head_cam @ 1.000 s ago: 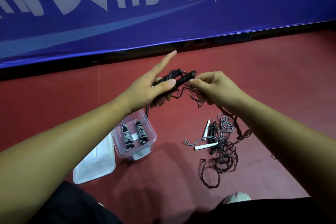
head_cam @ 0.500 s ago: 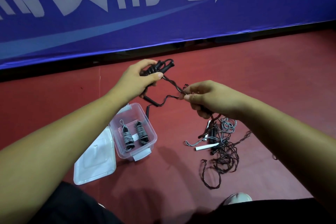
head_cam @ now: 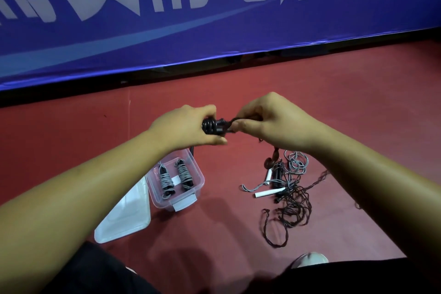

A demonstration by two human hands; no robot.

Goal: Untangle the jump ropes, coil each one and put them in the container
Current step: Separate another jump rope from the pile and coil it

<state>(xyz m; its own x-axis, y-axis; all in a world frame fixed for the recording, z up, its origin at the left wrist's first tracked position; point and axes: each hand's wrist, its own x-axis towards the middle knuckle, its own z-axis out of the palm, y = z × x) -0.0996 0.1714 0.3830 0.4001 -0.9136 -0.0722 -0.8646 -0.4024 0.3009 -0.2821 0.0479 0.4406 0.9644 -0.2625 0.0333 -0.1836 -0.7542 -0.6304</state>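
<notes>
The left hand [head_cam: 186,126] is curled round a bundle [head_cam: 214,126] of black handles with dark cord wound on them, its long axis lying roughly across the view. Touching the bundle's right end, the right hand [head_cam: 272,124] is seen with the dark cord pinched between thumb and fingers. From that hand the cord is led down to a tangled pile [head_cam: 293,205] on the floor [head_cam: 214,234], so more winding is judged to be needed. White handles [head_cam: 269,192] and grey loops [head_cam: 297,162] are caught up in the pile.

The container [head_cam: 200,175] is set on the floor just below the left hand, the nearer one for the drop. Two coiled ropes [head_cam: 165,180] are held in it side by side, with room left beside them. Its lid [head_cam: 124,217] is laid alongside.
</notes>
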